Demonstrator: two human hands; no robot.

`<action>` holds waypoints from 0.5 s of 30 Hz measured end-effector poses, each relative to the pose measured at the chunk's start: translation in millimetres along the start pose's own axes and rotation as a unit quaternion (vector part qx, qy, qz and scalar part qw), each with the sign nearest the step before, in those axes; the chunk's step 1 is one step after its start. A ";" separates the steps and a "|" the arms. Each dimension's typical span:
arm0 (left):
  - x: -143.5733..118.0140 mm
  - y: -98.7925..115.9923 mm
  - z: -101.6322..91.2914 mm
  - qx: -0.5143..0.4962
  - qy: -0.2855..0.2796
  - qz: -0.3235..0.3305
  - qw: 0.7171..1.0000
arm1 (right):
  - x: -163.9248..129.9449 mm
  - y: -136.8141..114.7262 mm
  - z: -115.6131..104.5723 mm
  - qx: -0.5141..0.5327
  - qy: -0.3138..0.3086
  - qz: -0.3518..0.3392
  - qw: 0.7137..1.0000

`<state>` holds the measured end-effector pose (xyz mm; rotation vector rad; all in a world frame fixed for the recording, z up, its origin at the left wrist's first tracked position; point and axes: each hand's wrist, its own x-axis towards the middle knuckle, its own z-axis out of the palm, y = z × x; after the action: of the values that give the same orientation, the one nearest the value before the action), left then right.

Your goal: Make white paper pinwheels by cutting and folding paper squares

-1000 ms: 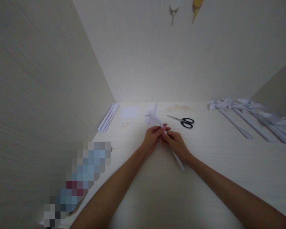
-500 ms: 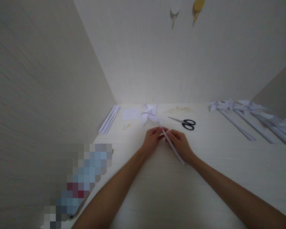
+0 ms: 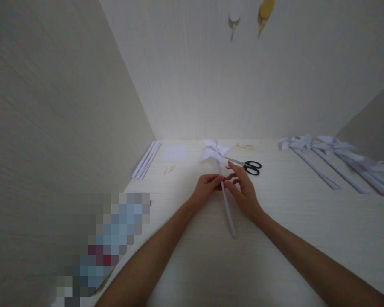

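Observation:
A white paper pinwheel (image 3: 215, 151) on a rolled-paper stick (image 3: 228, 209) is held out in front of me, its stick running back toward me. My left hand (image 3: 208, 187) pinches the stick below the blades. My right hand (image 3: 243, 189) is just to the right, fingers apart, with the index finger stretched toward the lower right blade. Its thumb is close to the stick; whether it touches is hard to see. Black-handled scissors (image 3: 251, 167) lie just beyond the right hand, the blade tip partly behind the pinwheel.
Rolled paper sticks (image 3: 147, 160) lie at the left wall, beside a white paper square (image 3: 175, 153) and a few small thin pieces (image 3: 170, 169). More small pieces (image 3: 243, 146) lie at the back. Finished pinwheels (image 3: 336, 149) are piled at right. A blurred-out item (image 3: 115, 238) sits front left.
The pinwheel has shifted right and its stick has swung nearer to pointing straight at me. My right hand has loosened from the stick and spread its fingers.

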<state>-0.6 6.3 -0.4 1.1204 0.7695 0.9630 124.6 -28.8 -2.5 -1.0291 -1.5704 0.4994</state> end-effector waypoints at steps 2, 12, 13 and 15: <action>0.0 0.3 0.2 0.002 0.002 0.003 1.000 | -0.3 -0.4 -0.4 -0.017 -0.008 -0.018 1.000; 0.4 -0.7 -2.0 0.020 -0.026 0.022 0.999 | -4.9 -9.0 2.7 -0.108 -0.061 -0.086 0.989; -0.1 -0.2 -1.6 0.020 -0.025 0.019 0.999 | -5.3 -8.5 2.3 -0.101 -0.047 -0.081 0.990; -1.5 0.8 -0.5 0.019 -0.025 0.010 0.999 | -5.3 -4.7 0.4 -0.075 0.023 -0.054 0.995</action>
<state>-1.9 5.2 0.3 1.1821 0.7394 0.9374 122.5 -35.6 -2.0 -1.0545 -1.6302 0.2858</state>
